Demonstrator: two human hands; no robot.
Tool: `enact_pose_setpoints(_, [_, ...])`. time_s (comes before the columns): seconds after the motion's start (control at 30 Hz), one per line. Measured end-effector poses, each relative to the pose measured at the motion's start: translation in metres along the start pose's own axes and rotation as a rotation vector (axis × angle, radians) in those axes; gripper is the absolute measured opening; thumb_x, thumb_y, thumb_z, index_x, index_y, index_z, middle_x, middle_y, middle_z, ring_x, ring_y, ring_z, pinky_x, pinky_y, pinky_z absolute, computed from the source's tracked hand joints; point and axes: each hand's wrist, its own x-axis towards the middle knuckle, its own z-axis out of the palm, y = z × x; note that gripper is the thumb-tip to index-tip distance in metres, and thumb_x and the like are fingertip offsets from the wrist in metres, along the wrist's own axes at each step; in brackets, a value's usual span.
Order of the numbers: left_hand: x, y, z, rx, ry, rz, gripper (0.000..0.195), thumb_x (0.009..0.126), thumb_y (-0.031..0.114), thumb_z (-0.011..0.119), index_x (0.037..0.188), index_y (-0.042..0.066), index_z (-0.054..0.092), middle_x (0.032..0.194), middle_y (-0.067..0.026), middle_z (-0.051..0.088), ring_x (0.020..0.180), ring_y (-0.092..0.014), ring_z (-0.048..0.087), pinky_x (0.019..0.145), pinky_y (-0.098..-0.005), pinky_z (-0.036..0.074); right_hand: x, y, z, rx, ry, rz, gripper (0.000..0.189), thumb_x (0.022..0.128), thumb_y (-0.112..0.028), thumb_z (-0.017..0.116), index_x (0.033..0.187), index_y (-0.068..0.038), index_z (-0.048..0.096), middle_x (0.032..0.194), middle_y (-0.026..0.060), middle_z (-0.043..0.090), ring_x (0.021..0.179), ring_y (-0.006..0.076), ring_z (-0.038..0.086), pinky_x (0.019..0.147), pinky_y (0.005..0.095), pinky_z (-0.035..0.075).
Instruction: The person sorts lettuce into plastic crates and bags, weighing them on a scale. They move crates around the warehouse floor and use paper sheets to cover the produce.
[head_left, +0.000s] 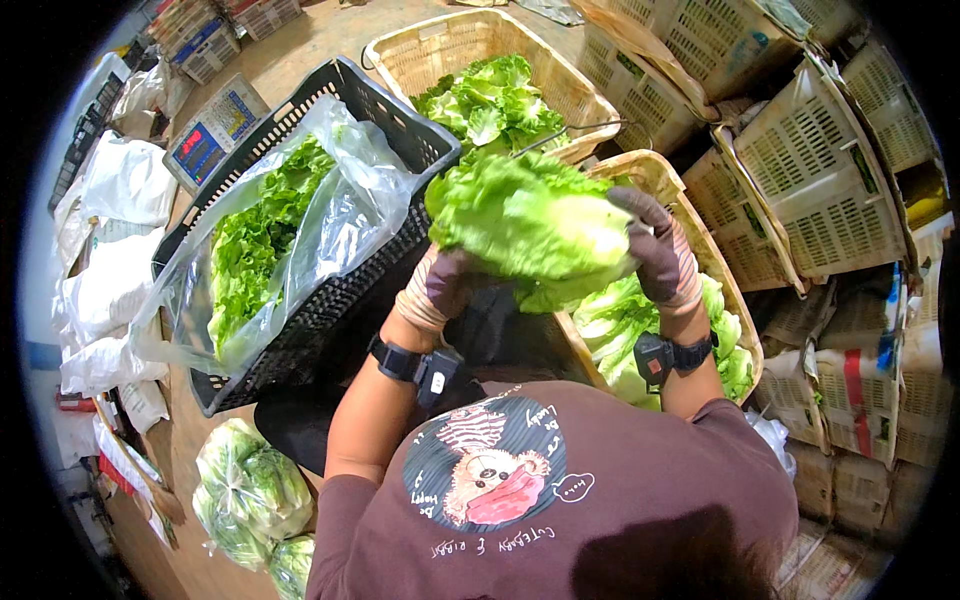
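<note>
Between my two gloved hands is a head of leafy green lettuce (525, 221), its pale stem end towards the right. My right hand (656, 247) grips that stem end. Under the leafy left side, my left hand (450, 281) supports it, the fingertips hidden by leaves. To the left stands a black plastic crate (330, 300) lined with a clear plastic bag (352, 202). Lettuce (262, 225) lies inside the bag. Below my right forearm, a cream plastic crate (720, 300) holds more lettuce heads (622, 322).
Beyond, another cream crate (450, 30) contains lettuce (495, 97). A digital scale display (214, 135) stands behind the black crate. Stacked crates (810, 172) line the right side. Bagged lettuce (251, 487) sits on the floor at lower left, near white sacks (112, 277).
</note>
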Motion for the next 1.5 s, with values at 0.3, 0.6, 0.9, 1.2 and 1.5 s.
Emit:
enact_pose_setpoints(0.3, [-0.028,0.019,0.03,-0.126,0.164,0.138,0.05,0.085,0.021,0.059,0.13,0.007,0.042,0.125,-0.0085,0.052,0.114,-0.024,0.052,0.097,-0.0396,0.043,0.009,-0.009,0.023,-0.266,-0.08,-0.103,0.03,0.078,-0.007,0.065,0.106,-0.001,0.058,0.113,0.0081,0.057,0.104,0.015,0.052,0.092,0.0271,0.039])
enact_pose_setpoints(0.6, [-0.032,0.015,0.025,-0.259,0.248,0.158,0.052,0.078,0.009,0.062,0.126,0.006,0.045,0.123,-0.0085,0.053,0.111,-0.026,0.053,0.096,-0.0429,0.043,0.018,0.012,0.044,-0.152,0.227,-0.347,0.022,0.088,-0.016,0.058,0.106,-0.003,0.058,0.113,0.0071,0.058,0.097,0.0175,0.056,0.089,0.0323,0.045])
enact_pose_setpoints(0.9, [-0.028,0.02,0.022,-0.474,0.227,0.174,0.063,0.076,0.025,0.068,0.131,0.008,0.042,0.129,-0.0109,0.049,0.118,-0.033,0.048,0.1,-0.0533,0.038,0.076,-0.028,0.025,1.167,-0.263,-0.134,0.033,0.09,-0.021,0.052,0.117,-0.003,0.048,0.112,0.0086,0.052,0.107,0.0251,0.052,0.107,0.0455,0.032])
enact_pose_setpoints(1.2, [-0.01,0.042,0.058,-0.607,0.117,0.136,0.054,0.088,0.035,0.057,0.133,0.008,0.041,0.131,-0.013,0.048,0.12,-0.03,0.047,0.103,-0.0483,0.036,0.117,-0.049,0.011,-0.283,-0.562,-0.331,0.091,0.073,-0.035,0.071,0.144,-0.014,0.019,0.143,0.0118,0.028,0.122,0.0244,0.04,0.097,0.0364,0.038])
enact_pose_setpoints(1.5, [-0.062,0.075,0.021,-0.078,0.148,-0.406,0.055,0.09,0.05,0.046,0.125,0.008,0.046,0.104,-0.0163,0.06,0.072,-0.026,0.065,0.048,-0.0237,0.049,0.085,-0.016,-0.005,0.313,-0.227,0.158,0.058,0.086,-0.042,0.056,0.126,0.0,0.047,0.115,0.0131,0.059,0.104,0.0215,0.058,0.093,0.0338,0.045])
